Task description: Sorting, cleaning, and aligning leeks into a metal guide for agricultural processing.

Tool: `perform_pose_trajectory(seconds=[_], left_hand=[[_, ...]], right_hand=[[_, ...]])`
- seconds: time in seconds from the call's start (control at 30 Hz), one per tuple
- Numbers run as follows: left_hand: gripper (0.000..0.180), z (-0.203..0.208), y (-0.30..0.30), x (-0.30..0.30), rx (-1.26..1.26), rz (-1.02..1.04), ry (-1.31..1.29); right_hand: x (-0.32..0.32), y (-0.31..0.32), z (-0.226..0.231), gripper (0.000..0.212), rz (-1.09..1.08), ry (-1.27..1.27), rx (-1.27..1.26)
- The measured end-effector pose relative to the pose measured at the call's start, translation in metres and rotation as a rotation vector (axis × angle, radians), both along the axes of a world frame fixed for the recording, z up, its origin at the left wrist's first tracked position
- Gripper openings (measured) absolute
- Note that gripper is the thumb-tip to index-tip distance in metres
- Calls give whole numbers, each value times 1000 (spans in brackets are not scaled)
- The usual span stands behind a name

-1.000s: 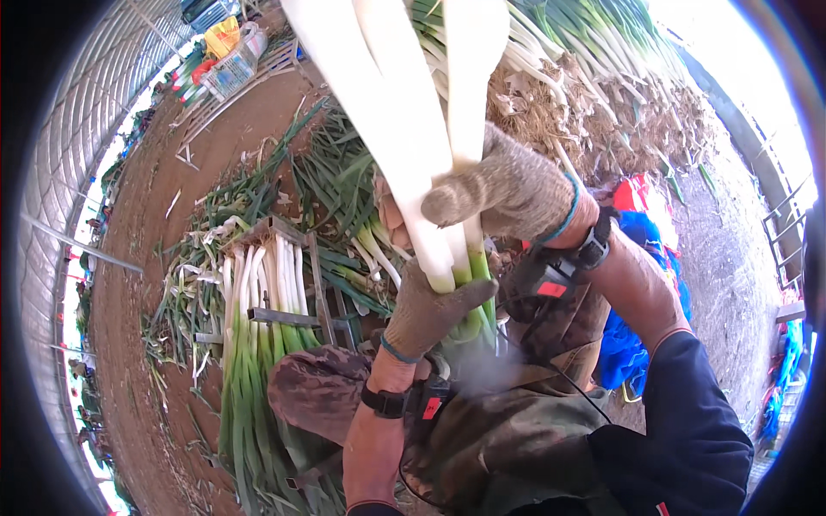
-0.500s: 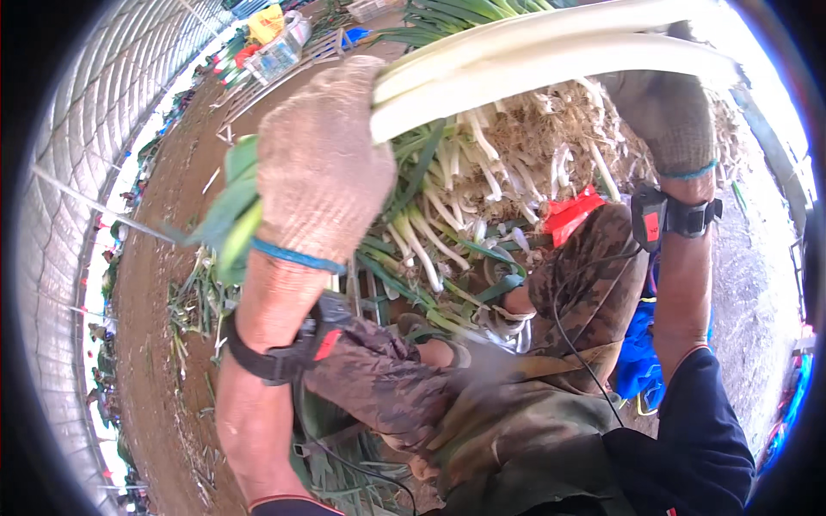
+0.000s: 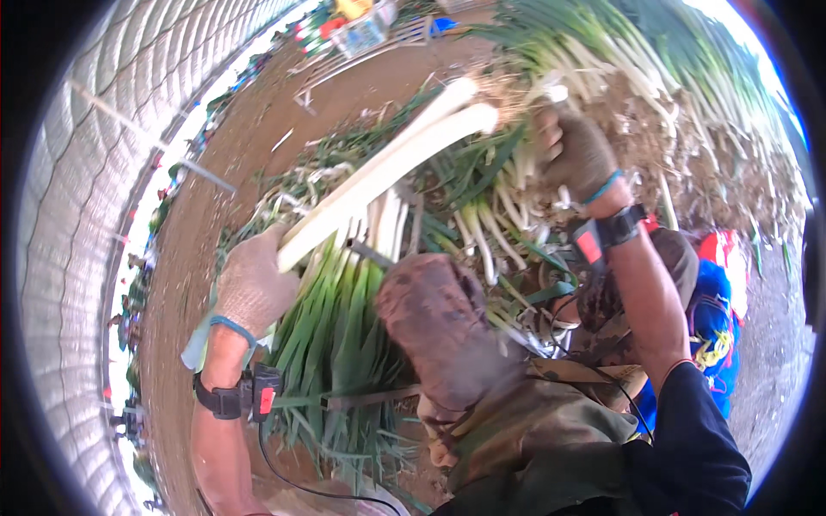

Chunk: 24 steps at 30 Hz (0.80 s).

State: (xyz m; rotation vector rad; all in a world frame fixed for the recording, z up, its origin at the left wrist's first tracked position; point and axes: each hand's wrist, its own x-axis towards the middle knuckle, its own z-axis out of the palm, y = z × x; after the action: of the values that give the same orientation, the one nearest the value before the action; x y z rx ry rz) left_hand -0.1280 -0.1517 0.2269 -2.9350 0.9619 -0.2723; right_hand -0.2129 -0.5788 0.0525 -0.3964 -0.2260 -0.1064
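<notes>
My left hand (image 3: 256, 277), in a knitted work glove, is closed around the lower ends of two thick white leeks (image 3: 391, 168). They slant up and away to the right, root ends farthest from me. Close to those root ends is my gloved right hand (image 3: 582, 153), its fingers curled and blurred; whether anything is in them is hidden. Below the held leeks, a bundle of leeks (image 3: 340, 314) lies on a low frame by my knee, green tops toward me. Beyond my right hand, a large heap of leeks (image 3: 632, 112) shows dirty roots.
Leaf scraps (image 3: 301, 185) litter the dirt floor (image 3: 198, 249). My camouflage-clad knee (image 3: 430, 310) is close to the bundle. A blue sack (image 3: 710, 301) lies to the right, a metal rack (image 3: 366, 60) and a plastic basket (image 3: 360, 36) stand far off, and a ribbed sheet wall (image 3: 95, 172) curves along the left.
The held leeks have swung down and left with my left hand. My right hand has come off their far end and moved left and lower. The bundle by my knee has come into view.
</notes>
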Motion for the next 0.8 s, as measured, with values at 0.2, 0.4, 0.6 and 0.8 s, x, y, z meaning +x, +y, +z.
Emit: perform_pose_trajectory(seconds=[0.2,0.4,0.6,0.8], left_hand=[[48,24,188,-29,186,507,-159],[44,2,338,-90,361,958,-140],[47,-71,330,-81,-1,746,272],[41,-119,215,8,-338,645,727]], right_hand=[[67,-47,-96,31,-422,516,-1177],[92,-60,-201,56,-170,829,-2415],[145,82,-186,37,80,170,-2187],[168,202,-146,33,659,108,-1156]])
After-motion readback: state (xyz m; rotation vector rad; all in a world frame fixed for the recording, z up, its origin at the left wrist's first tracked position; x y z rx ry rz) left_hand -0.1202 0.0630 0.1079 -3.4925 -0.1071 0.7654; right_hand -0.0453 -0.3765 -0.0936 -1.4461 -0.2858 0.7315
